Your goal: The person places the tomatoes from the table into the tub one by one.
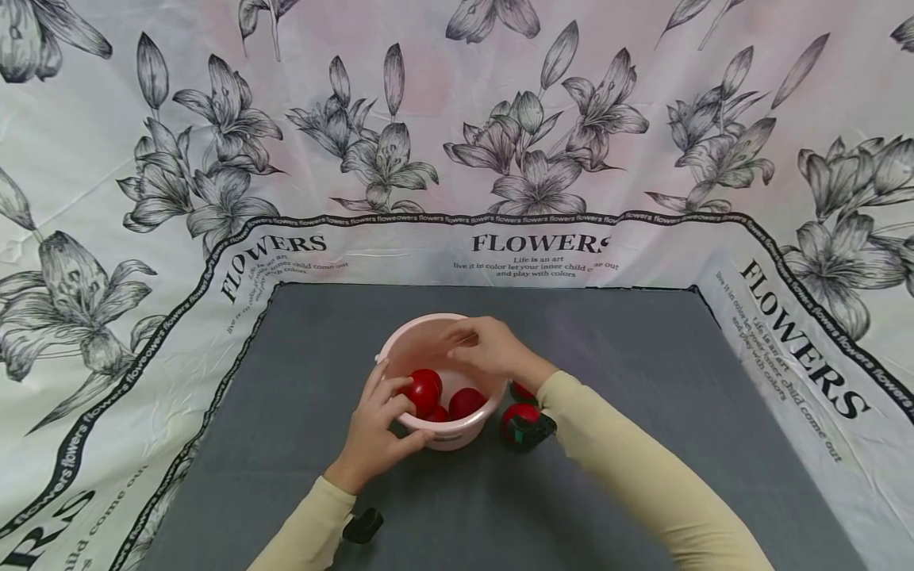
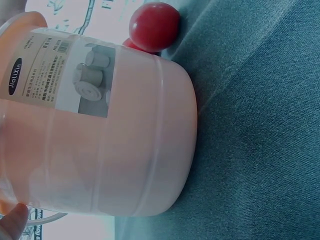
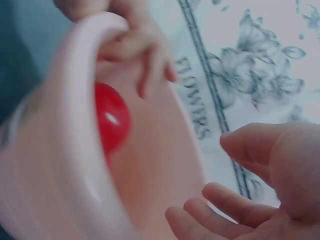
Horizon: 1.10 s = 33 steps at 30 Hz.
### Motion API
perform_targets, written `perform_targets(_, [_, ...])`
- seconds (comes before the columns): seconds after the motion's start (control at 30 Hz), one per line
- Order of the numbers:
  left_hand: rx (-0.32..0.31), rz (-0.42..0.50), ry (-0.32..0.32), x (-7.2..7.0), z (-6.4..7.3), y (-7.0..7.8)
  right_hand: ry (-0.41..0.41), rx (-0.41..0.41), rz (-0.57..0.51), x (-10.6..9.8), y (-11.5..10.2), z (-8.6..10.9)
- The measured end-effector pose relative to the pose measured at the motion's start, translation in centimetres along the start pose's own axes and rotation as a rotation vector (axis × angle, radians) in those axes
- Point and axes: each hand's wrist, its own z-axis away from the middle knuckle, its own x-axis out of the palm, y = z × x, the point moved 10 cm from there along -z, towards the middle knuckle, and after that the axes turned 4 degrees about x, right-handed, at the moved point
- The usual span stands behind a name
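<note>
While the pink bucket [image 1: 455, 437] is gripped at eight o'clock by the left hand [image 1: 374, 424], it is best kept steady, and red balls [image 2: 154, 27] outside around four o'clock handled singly by the spread, empty right hand [image 1: 493, 346] at two.

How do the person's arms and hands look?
The left sleeve and right sleeve are pale yellow, reaching the wrists. The left hand and right hand are bare. A black device shows by the left wrist, another by the right, with a greenish patch.
</note>
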Motion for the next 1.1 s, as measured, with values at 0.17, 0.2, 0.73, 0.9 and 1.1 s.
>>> perform_targets(0.17, [-0.012,-0.004,-0.01,0.0,0.1,-0.2,0.058,0.082,-0.111,-4.5,1.4,1.0])
perform_targets(0.2, [-0.012,-0.004,-0.009,0.0,0.1,-0.3,0.064,0.105,-0.136,-5.3,1.9,1.2])
perform_targets(0.73, [0.01,-0.013,0.002,-0.1,0.0,-0.2,0.181,0.288,-0.159,-12.4,11.2,5.9])
perform_targets(0.9, [0.015,-0.01,0.006,0.0,-0.1,0.0,0.186,0.315,-0.15,-12.3,13.4,7.0])
perform_targets(1.1, [0.006,-0.002,0.002,0.1,0.1,-0.1,0.186,0.333,-0.158,-11.4,15.7,7.4])
